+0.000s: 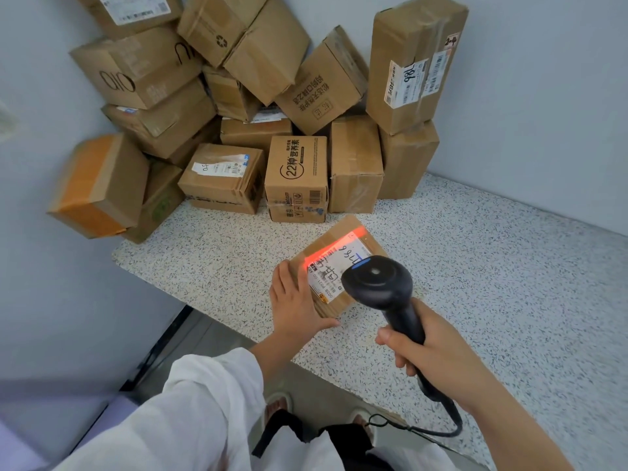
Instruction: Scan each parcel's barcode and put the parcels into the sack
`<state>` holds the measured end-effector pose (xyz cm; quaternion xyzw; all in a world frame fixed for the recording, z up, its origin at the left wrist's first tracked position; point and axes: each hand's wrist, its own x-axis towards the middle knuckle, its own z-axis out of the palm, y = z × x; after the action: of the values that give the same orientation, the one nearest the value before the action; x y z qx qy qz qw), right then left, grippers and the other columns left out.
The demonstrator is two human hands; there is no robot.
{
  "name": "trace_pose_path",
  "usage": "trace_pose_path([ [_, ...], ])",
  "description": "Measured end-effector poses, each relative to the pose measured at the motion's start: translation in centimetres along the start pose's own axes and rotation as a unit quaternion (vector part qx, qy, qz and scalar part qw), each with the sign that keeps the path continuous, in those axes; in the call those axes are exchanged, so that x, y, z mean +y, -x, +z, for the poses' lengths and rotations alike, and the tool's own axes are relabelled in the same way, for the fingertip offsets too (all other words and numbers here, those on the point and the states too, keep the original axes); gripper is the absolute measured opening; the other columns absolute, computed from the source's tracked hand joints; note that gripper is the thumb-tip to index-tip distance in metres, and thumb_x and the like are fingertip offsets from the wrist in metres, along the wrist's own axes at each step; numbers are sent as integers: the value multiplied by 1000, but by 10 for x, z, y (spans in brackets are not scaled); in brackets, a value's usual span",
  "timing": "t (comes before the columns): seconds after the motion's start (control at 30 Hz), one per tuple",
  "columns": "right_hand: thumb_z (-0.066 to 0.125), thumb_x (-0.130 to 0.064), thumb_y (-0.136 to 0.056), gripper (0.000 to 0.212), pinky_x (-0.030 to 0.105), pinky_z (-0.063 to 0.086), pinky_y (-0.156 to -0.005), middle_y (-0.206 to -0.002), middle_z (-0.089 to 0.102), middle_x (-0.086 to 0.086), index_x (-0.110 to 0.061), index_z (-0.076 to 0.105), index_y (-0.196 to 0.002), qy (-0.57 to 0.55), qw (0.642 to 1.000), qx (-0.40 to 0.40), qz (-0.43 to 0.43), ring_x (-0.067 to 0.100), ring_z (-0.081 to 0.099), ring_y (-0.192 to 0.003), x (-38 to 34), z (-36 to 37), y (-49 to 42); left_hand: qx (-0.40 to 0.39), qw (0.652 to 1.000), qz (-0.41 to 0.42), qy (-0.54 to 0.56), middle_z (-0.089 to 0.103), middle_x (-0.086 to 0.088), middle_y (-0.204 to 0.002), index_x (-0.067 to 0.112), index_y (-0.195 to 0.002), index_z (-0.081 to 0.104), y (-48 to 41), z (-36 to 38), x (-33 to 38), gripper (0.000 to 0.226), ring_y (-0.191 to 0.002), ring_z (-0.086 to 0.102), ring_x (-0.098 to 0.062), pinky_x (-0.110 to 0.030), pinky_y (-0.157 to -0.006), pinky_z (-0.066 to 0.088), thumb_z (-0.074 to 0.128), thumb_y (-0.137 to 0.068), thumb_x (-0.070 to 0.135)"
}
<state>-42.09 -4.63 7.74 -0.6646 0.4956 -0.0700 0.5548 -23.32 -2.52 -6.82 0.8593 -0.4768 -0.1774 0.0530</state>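
A small cardboard parcel (334, 302) lies flat on the speckled table (492, 283) near its front edge, its white label facing up. A red scan line glows across the far end of that label. My left hand (295, 300) rests on the parcel's left side with straight fingers, thumb along the near edge. My right hand (428, 348) grips the handle of a black barcode scanner (380, 282), whose head hovers over the label. No sack is in view.
Several cardboard boxes (295, 171) are stacked in a heap at the back of the table against the grey walls; one has orange tape (88, 188) at the left. The scanner's cable (448, 423) hangs off the front edge. The floor and my shoes show below.
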Motion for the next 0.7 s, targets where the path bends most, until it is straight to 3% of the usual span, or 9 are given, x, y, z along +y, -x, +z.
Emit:
trace_pose_path([
  [0.7, 66, -27, -84, 16, 19, 46, -54, -69, 60, -8, -29, 51, -92, 57, 998, -5, -11, -4, 58, -50, 0, -6, 4, 5, 1000, 4, 2, -13, -22, -153, 18, -148, -10, -3, 2, -3, 130, -143, -12, -37, -46, -116, 5, 69, -61, 71],
])
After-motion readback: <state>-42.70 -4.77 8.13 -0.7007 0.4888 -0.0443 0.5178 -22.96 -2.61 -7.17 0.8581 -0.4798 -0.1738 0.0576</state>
